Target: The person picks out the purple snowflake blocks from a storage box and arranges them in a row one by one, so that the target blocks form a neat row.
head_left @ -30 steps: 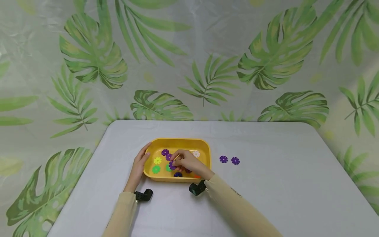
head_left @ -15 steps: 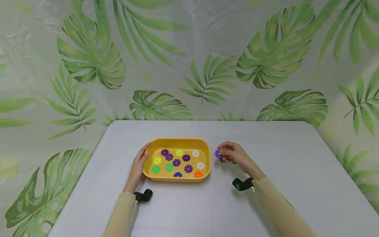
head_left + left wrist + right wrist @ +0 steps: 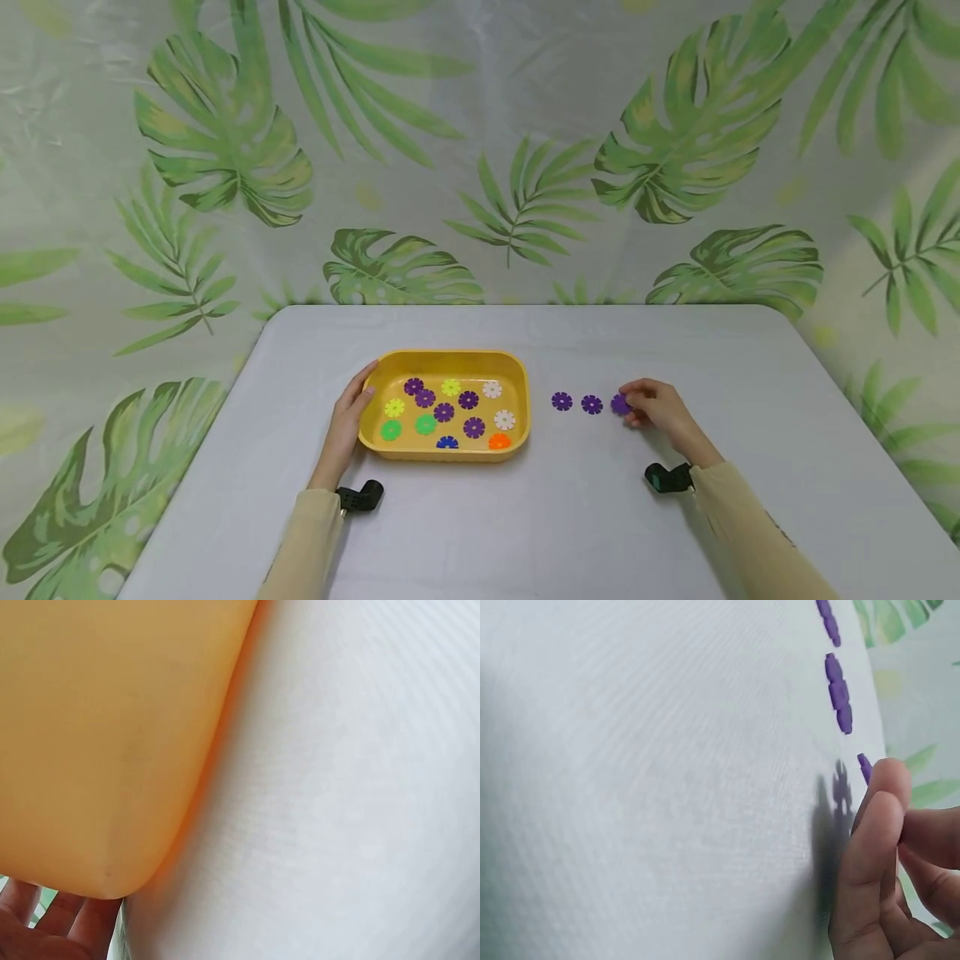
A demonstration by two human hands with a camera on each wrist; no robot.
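Fingertips [image 3: 877,825] of the right hand [image 3: 663,412] pinch a notched purple disc [image 3: 618,404] at its edge, thumb pressed toward finger; this grip presumably leaves most of the disc exposed and the neighbouring pieces undisturbed. In the right wrist view the shadow [image 3: 841,791] lies apart from the disc, suggesting a raised position; contact with the white table [image 3: 525,525] cannot be confirmed. Two matching discs [image 3: 592,405] lie flat just beside it, toward the tray, separated from each other; the held piece lines up with them, and the spacing probably makes each one easy to grasp singly. Farther left sits the yellow tray [image 3: 442,456], upright on the table, near the row yet not touching it, likely to shorten the right hand's travel. The left hand [image 3: 347,417] holds the tray's left end, thumb at the rim and fingers [image 3: 94,930] slightly apart along the outer wall, apparently as a brace against sliding. Loose discs rest inside: five purple ones [image 3: 444,412], plus yellow [image 3: 393,407], green [image 3: 391,430], white [image 3: 492,389], blue [image 3: 447,442] and orange pieces [image 3: 499,442], mostly spread out, which should ease selection by colour. Behind the table hangs a leaf-patterned backdrop [image 3: 525,200].
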